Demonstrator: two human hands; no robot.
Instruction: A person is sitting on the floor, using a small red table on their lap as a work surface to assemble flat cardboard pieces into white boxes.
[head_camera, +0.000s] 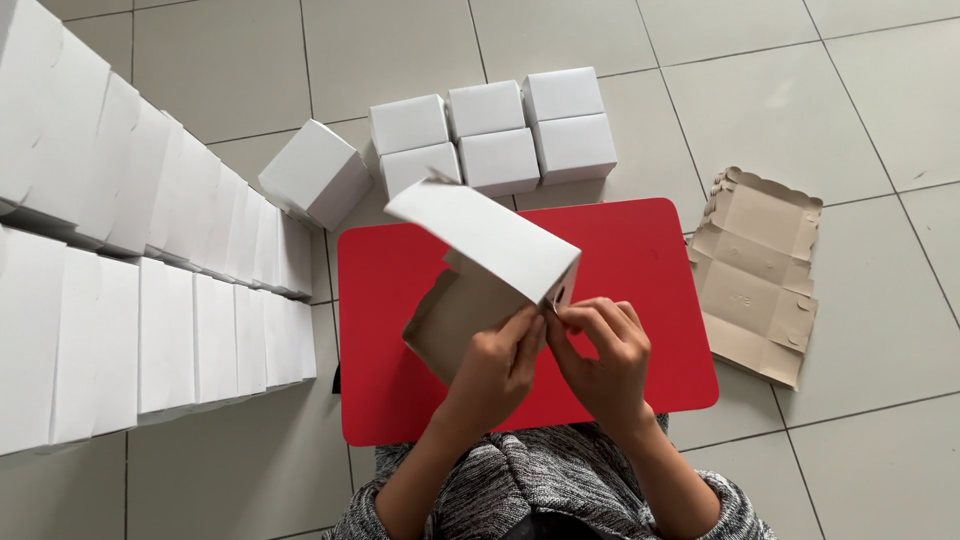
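Both hands meet at the lower right corner of a half-folded white carton (480, 270). The left hand (500, 365) has its grip pinched shut on the carton's edge, thumb and fingers pressing the card from either side. The right hand (605, 350) is closed on the same corner, fingertips working a small flap at the seam. The carton is held in the air above a red mat (660, 300), tilted, its white outer face up and its brown inside showing beneath.

By the look of it, the step in hand is locking one corner tab so that the side wall stands. The next move would call for keeping that corner pinched while the neighbouring wall is brought up square, with even pressure so that the card does not crease.

The mat lies on a floor of pale grey tiles (820, 90). Just right of it lies a flat carton blank (760, 275), brown side up, with scalloped edges. Beyond the mat's far edge stands a cluster of six finished white boxes (495, 130), with a single tilted box (315, 172) just to their left. Two long rows of finished boxes (150, 270) run along the left side. A grey knitted sleeve (500, 485) shows at the bottom.
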